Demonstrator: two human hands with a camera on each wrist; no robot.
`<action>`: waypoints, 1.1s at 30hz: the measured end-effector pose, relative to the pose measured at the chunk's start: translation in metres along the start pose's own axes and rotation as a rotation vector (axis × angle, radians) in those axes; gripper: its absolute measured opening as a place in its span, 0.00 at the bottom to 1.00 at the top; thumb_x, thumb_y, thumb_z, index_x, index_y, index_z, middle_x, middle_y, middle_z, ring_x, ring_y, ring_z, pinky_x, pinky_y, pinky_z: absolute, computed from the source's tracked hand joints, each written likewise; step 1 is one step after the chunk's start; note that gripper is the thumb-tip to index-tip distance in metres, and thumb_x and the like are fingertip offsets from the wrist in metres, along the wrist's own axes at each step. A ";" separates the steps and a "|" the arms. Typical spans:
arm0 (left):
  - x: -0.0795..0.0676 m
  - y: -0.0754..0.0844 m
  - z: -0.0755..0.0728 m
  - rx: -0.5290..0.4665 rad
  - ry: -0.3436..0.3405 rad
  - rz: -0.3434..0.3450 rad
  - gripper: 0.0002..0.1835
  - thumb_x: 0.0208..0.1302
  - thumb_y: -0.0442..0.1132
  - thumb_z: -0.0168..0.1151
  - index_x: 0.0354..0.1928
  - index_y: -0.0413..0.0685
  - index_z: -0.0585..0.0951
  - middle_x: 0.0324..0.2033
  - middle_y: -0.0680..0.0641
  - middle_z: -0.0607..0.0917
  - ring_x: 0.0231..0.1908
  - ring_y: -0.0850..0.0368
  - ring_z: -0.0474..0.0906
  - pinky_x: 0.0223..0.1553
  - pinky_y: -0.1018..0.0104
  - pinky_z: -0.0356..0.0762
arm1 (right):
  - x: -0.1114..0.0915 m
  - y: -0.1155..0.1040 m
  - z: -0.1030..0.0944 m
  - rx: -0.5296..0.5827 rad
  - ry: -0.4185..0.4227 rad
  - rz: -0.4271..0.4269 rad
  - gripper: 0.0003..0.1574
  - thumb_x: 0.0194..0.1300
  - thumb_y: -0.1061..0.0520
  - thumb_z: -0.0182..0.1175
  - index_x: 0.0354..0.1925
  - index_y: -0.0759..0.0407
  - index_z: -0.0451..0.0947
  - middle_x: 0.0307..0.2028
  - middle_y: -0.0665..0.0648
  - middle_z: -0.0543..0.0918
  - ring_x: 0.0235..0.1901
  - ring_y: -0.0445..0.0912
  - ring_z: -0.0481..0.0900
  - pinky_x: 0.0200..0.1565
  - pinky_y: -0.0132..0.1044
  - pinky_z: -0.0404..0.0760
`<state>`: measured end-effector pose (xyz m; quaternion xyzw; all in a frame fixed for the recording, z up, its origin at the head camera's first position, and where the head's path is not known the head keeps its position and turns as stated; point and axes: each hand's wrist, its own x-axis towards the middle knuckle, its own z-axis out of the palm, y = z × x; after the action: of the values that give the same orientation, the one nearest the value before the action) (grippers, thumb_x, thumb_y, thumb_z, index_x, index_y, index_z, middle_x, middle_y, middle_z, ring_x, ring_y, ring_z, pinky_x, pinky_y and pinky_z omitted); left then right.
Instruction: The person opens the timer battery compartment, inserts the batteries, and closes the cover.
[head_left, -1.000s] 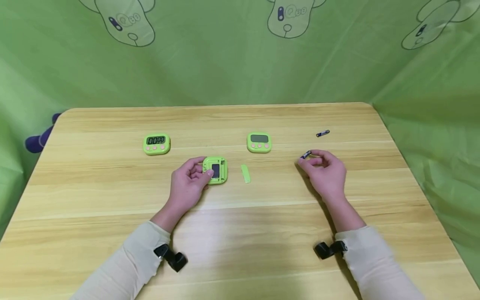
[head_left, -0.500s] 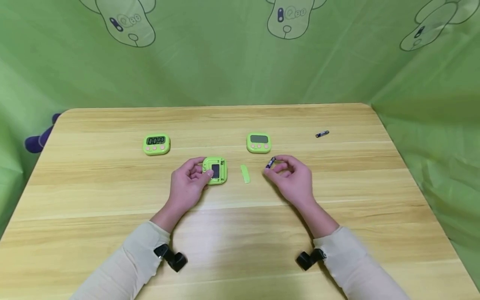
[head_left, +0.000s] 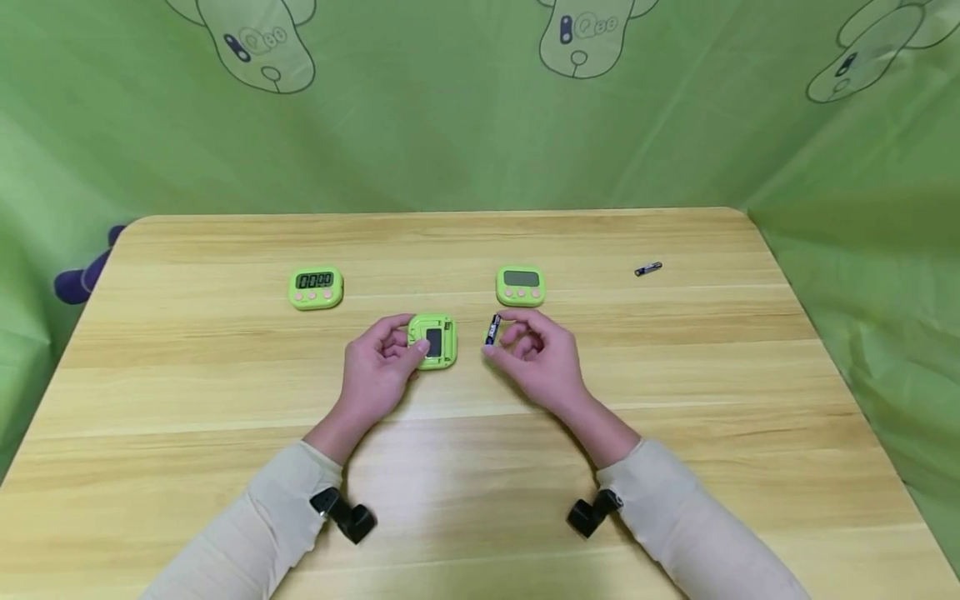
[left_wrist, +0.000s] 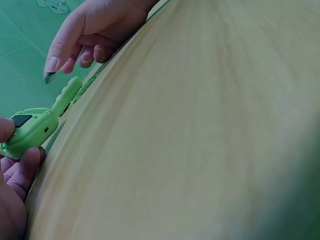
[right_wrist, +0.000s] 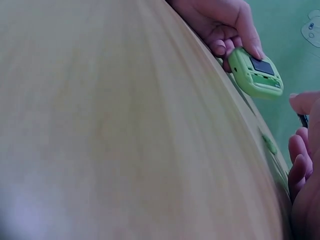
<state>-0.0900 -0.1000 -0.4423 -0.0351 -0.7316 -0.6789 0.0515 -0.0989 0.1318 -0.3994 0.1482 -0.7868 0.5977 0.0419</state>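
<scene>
My left hand grips a green digital timer, back side up, thumb across its dark rectangle. An uncovered battery slot runs along the timer's right side. Just right of it, my right hand pinches a small dark battery between thumb and index finger, apart from the timer. In the right wrist view, the green battery cover lies on the table below the hands; in the head view it is hidden behind the right hand and battery.
Another green timer reading 00:00 lies at the back left. A third timer with a blank screen lies just beyond my right hand. A second battery rests at the back right of the wooden table. A green curtain hangs behind.
My right hand has moved left with the battery, from the table's right side to close beside the held timer. My left hand and its timer have stayed in place.
</scene>
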 end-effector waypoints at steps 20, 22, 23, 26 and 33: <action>0.001 0.000 -0.001 0.040 -0.011 0.002 0.20 0.62 0.29 0.69 0.57 0.36 0.80 0.29 0.43 0.84 0.23 0.53 0.79 0.24 0.64 0.84 | 0.012 -0.001 0.026 -0.061 -0.131 -0.192 0.26 0.49 0.72 0.75 0.49 0.72 0.81 0.37 0.69 0.82 0.28 0.62 0.79 0.21 0.45 0.79; 0.001 0.001 -0.001 0.043 -0.010 0.001 0.20 0.62 0.29 0.69 0.57 0.36 0.80 0.29 0.42 0.84 0.23 0.52 0.79 0.24 0.64 0.84 | 0.012 0.004 0.026 -0.067 -0.144 -0.208 0.27 0.49 0.72 0.76 0.49 0.72 0.82 0.37 0.68 0.83 0.28 0.61 0.79 0.20 0.47 0.78; 0.001 0.001 -0.001 0.045 -0.008 0.000 0.20 0.62 0.29 0.69 0.57 0.37 0.80 0.29 0.43 0.84 0.23 0.52 0.80 0.24 0.64 0.84 | 0.012 0.009 0.027 -0.069 -0.149 -0.219 0.27 0.49 0.71 0.77 0.49 0.72 0.82 0.36 0.68 0.83 0.28 0.60 0.79 0.19 0.48 0.78; 0.001 0.000 -0.001 0.047 -0.007 -0.002 0.20 0.62 0.29 0.69 0.57 0.37 0.80 0.29 0.42 0.84 0.24 0.51 0.80 0.24 0.65 0.84 | 0.012 0.024 0.029 -0.082 -0.159 -0.246 0.26 0.48 0.69 0.78 0.48 0.70 0.84 0.35 0.65 0.84 0.27 0.57 0.79 0.18 0.47 0.77; 0.001 0.007 0.001 0.045 -0.013 -0.052 0.21 0.63 0.26 0.67 0.58 0.32 0.78 0.31 0.38 0.84 0.25 0.41 0.80 0.25 0.59 0.85 | 0.013 0.041 0.030 -0.151 -0.140 -0.275 0.22 0.52 0.59 0.79 0.46 0.61 0.87 0.35 0.57 0.85 0.27 0.46 0.79 0.21 0.39 0.79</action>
<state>-0.0898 -0.0986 -0.4350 -0.0194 -0.7476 -0.6632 0.0298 -0.1197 0.1104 -0.4425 0.2921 -0.8028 0.5138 0.0790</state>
